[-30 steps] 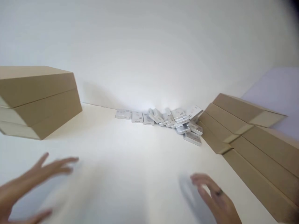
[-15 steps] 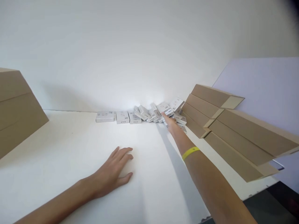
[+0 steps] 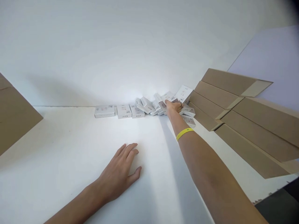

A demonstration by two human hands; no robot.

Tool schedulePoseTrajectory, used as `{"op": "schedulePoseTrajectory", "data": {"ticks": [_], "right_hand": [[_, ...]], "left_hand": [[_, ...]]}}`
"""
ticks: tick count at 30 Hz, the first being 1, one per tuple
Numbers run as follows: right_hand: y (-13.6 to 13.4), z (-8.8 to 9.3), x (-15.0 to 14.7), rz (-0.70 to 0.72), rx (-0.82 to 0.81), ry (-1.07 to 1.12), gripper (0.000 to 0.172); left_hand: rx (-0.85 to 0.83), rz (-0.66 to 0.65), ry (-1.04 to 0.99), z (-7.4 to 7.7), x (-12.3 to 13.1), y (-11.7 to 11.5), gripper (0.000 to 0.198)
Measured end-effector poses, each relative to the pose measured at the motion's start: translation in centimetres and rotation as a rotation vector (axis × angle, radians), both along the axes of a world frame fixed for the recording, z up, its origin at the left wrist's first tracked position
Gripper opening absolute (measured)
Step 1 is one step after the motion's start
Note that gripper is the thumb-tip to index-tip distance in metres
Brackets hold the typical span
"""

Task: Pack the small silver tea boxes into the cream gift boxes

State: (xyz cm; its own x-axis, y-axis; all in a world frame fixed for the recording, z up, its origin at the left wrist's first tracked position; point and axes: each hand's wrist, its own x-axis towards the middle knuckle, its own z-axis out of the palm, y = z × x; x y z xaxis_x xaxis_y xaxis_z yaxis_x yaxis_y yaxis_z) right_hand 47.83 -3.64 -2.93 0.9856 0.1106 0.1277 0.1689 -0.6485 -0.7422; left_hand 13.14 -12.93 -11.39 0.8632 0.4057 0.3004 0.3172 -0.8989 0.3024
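A heap of several small white boxes [image 3: 149, 107] lies along the wall at the back of the white table [image 3: 70, 149]. My right hand [image 3: 173, 106], with a yellow band [image 3: 183, 133] on its wrist, reaches far out and its fingers close around one small white box [image 3: 165, 104] in the heap's right part. My left hand [image 3: 121, 172] lies flat on the table, palm down, fingers apart, holding nothing.
Long flat brown cardboard cartons [image 3: 243, 121] are stacked stepwise on the right, touching the heap. A brown cardboard box [image 3: 14, 115] stands at the left edge. The table's near right edge [image 3: 268, 194] drops to a dark floor.
My right arm has stretched from near me out to the heap and closed on a box. My left hand has settled flat on the table. The view has shifted right.
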Motion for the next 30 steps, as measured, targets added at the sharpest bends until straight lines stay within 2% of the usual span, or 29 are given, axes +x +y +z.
{"op": "schedulePoseTrajectory", "data": {"ticks": [3,7,9,12,15,17,22,24,27,30], "right_hand": [[-2.5,-0.5,0.4,0.196,-0.014,-0.190,0.059],[-6.7,-1.8,0.9,0.554,-0.067,-0.383,0.100],[-7.8,-2.5,0.9,0.633,-0.082,-0.421,0.114],[-7.6,-3.1,0.2,0.645,-0.031,-0.491,0.110],[-5.9,-3.1,-1.0,0.624,0.046,-0.552,0.093],[-4.5,-2.8,-1.4,0.625,0.062,-0.576,0.091],[-1.7,-2.1,-1.3,0.588,-0.060,-0.551,0.109],[-1.1,-1.9,-1.4,0.562,-0.097,-0.547,0.103],[-0.7,-1.7,-2.0,0.536,-0.145,-0.538,0.085],[-0.8,-1.6,-3.1,0.519,-0.191,-0.523,0.088]], "left_hand": [[-0.004,-0.003,0.000,0.4,0.0,0.1,0.027],[-0.029,-0.014,-0.033,0.7,0.0,0.1,0.029],[-0.048,-0.021,-0.041,0.7,0.0,0.1,0.031],[-0.073,-0.016,-0.027,0.7,-0.1,0.4,0.035],[-0.084,-0.013,-0.022,0.6,-0.2,0.6,0.036],[-0.088,-0.016,-0.028,0.6,-0.3,0.6,0.036],[-0.089,-0.023,-0.027,0.7,-0.3,0.4,0.033],[-0.082,-0.025,-0.019,0.7,-0.3,0.4,0.032],[-0.060,-0.015,-0.008,0.7,-0.3,0.4,0.032],[-0.040,-0.012,-0.010,0.5,-0.2,0.4,0.030]]}}
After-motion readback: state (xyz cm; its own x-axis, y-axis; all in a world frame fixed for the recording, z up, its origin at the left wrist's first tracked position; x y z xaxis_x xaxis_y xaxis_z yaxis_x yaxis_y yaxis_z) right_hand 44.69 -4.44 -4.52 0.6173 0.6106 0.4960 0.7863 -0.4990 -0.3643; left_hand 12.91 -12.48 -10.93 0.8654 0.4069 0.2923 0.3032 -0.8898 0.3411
